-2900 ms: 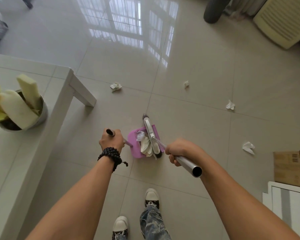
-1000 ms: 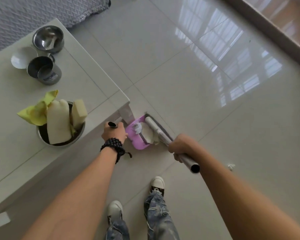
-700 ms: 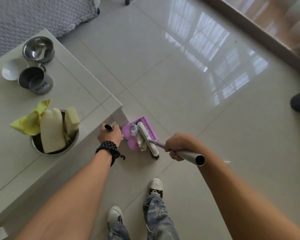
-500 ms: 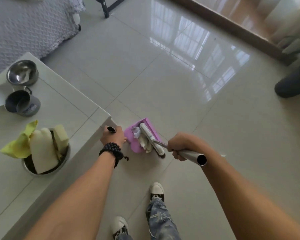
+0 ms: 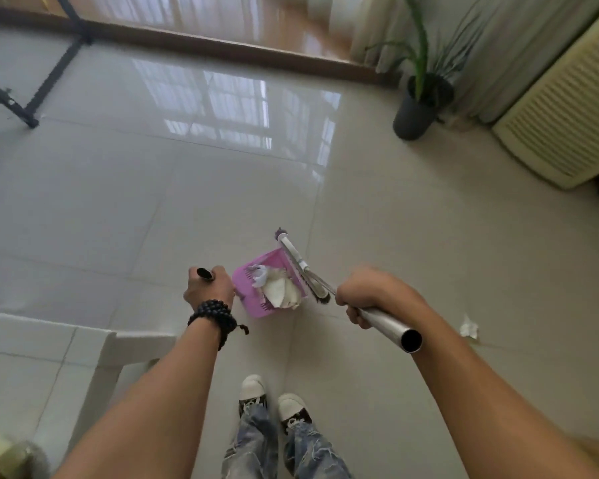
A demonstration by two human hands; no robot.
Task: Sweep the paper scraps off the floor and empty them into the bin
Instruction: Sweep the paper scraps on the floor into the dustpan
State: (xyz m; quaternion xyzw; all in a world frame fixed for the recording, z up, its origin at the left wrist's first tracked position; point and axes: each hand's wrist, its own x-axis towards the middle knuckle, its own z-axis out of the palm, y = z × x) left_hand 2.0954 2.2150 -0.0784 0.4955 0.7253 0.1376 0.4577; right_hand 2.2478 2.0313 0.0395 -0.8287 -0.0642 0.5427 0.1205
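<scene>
I see the pink dustpan carried above the floor, holding a heap of crumpled white paper scraps. My left hand is clenched around the dustpan's black-tipped handle. My right hand is wrapped tight around the metal broom pole, and the broom head lies along the dustpan's right edge, touching it. 1 more paper scrap lies on the floor to the right, well apart from the dustpan. I cannot see any bin.

The floor is glossy pale tile that mirrors a window. A dark plant pot with long green leaves stands near a cream slatted appliance at upper right. A white table corner sits lower left, black stand legs upper left. My 2 sneakers show below.
</scene>
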